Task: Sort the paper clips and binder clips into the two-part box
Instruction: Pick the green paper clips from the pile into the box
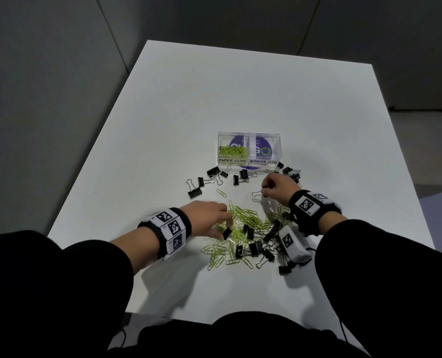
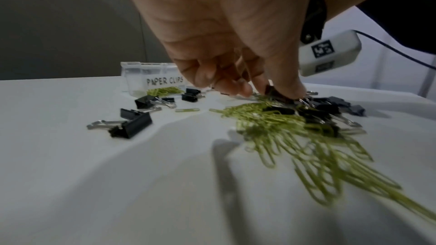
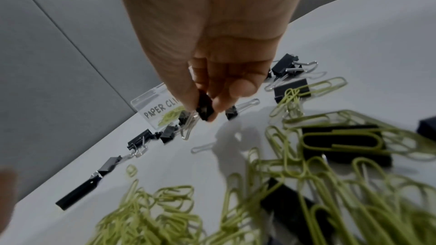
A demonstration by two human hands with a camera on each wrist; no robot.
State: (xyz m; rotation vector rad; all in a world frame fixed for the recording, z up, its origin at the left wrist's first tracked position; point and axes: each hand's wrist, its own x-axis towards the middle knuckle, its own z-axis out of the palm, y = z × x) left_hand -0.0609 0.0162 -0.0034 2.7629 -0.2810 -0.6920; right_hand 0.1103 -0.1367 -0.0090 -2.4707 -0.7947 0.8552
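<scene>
The clear two-part box (image 1: 249,151) stands mid-table; its left half, marked PAPER CLIPS, holds green paper clips (image 1: 232,151), and I see nothing in its BINDER CLIPS half. A mixed pile (image 1: 248,228) of green paper clips and black binder clips lies in front of me. My left hand (image 1: 216,220) reaches into the pile's left side, where thumb and a finger close on a black binder clip (image 2: 274,91); the picture is blurred there. My right hand (image 1: 267,188) hovers between pile and box and pinches a small black binder clip (image 3: 204,108), its wire handles hanging down.
Loose binder clips (image 1: 216,174) lie in a row before the box, more to its right (image 1: 291,173). One paper clip (image 1: 221,193) lies alone. The white table (image 1: 253,86) ends close to my body, and grey wall panels stand behind it.
</scene>
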